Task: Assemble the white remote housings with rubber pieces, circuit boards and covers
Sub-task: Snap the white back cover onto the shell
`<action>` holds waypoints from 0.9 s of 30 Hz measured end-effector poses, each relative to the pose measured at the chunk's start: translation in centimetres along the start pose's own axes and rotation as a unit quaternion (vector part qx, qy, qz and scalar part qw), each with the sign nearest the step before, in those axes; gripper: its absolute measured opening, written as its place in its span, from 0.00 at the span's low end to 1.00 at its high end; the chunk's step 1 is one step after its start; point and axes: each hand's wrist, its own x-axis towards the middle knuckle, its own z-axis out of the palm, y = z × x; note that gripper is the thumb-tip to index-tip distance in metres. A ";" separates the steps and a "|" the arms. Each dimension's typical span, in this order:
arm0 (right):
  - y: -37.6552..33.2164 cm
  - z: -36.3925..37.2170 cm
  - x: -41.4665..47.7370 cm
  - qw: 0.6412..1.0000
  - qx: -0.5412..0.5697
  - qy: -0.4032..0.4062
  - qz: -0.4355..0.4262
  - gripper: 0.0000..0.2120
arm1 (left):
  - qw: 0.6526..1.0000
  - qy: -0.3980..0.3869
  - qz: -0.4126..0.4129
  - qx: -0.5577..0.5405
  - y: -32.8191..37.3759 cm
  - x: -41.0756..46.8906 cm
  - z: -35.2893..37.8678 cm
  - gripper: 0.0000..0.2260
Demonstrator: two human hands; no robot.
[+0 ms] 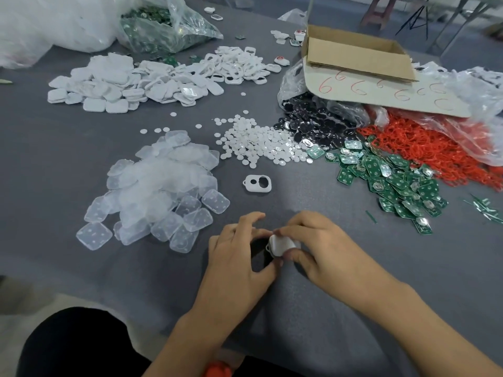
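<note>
- The grey surface [353, 281] fills most of the frame and carries every pile of parts
- A big white plastic bag [49, 23] lies in the upper left corner, with a clear bag of green boards [163, 28] just beside it
- An open cardboard box [353, 55] sits at the upper right, its front flap marked with red handwritten sixes
- A heap of translucent rubber pieces [158, 191] spreads over the left centre of the frame
- White covers [117, 83] are piled at the upper left centre, running into a heap of white housings [236, 63] with openings
- Red rings [424, 151] spill from a plastic bag at the right edge
- Green circuit boards [394, 180] lie scattered at the right centre, touching the red rings
- Black pieces [313, 126] spill from a bag below the box, next to small white discs [255, 142]
- The left hand [239, 254], at the lower centre, has its thumb and forefinger curled in and pinches the left side of a white remote housing [281, 244]
- The right hand [318, 246] curls its fingers over the top of the same housing, thumb pressing from below; the piece is held between both hands just above the surface
- A single white housing with two holes [257, 183] lies alone at the centre, above the hands
</note>
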 end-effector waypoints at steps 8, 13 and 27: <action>-0.3 -0.5 0.7 0.999 -0.030 -0.022 0.013 0.12 | 1.000 -0.007 -0.006 -0.010 -0.2 0.1 0.0 0.29; -0.6 -0.7 1.8 0.998 -0.046 -0.032 0.028 0.09 | 0.998 -0.036 -0.032 -0.042 0.1 0.4 -0.5 0.28; -0.1 -1.4 5.5 0.973 0.010 -0.125 0.195 0.14 | 0.988 -0.131 -0.082 0.022 1.9 3.9 -1.4 0.13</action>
